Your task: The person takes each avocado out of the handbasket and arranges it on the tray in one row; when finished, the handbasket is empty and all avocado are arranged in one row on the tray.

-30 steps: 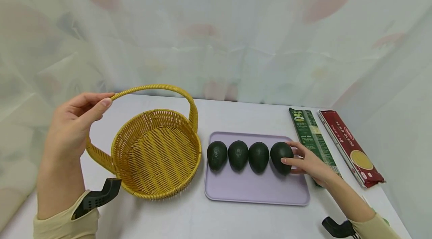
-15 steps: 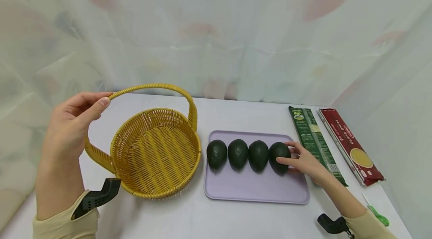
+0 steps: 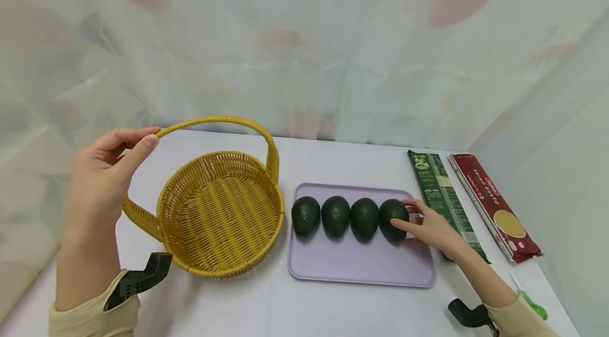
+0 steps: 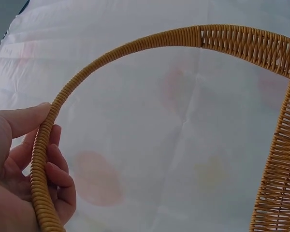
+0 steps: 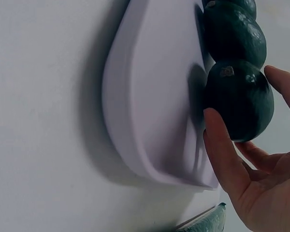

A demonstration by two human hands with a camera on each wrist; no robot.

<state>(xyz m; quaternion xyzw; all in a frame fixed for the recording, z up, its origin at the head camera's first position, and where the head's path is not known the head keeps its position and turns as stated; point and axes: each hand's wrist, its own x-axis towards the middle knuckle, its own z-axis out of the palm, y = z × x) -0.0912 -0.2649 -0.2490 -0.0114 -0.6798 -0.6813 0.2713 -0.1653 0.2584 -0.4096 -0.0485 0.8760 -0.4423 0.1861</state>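
Note:
A yellow wicker basket (image 3: 228, 226) stands on the left with its bowl tipped toward me. My left hand (image 3: 102, 167) grips the left side of its arched handle (image 4: 106, 59), fingers curled round the wrapped cane. Several dark green avocados form a row on a lilac tray (image 3: 357, 268), side by side. At the row's right end my right hand (image 3: 430, 228) holds the last avocado (image 3: 394, 215), thumb on its near side and fingers round the far side. In the right wrist view this avocado (image 5: 239, 101) touches its neighbour (image 5: 237, 36).
Right of the tray lie a green spaghetti packet (image 3: 444, 194) and a red spaghetti packet (image 3: 495, 205). A small green-handled tool (image 3: 535, 305) with a thin shaft rests near the table's right edge. A patterned curtain (image 3: 304, 51) hangs behind the white table (image 3: 228, 310).
My right hand has shifted the end avocado slightly left, up against the one beside it. The green packet's lower end has come into fuller view. My left hand and the basket have hardly moved.

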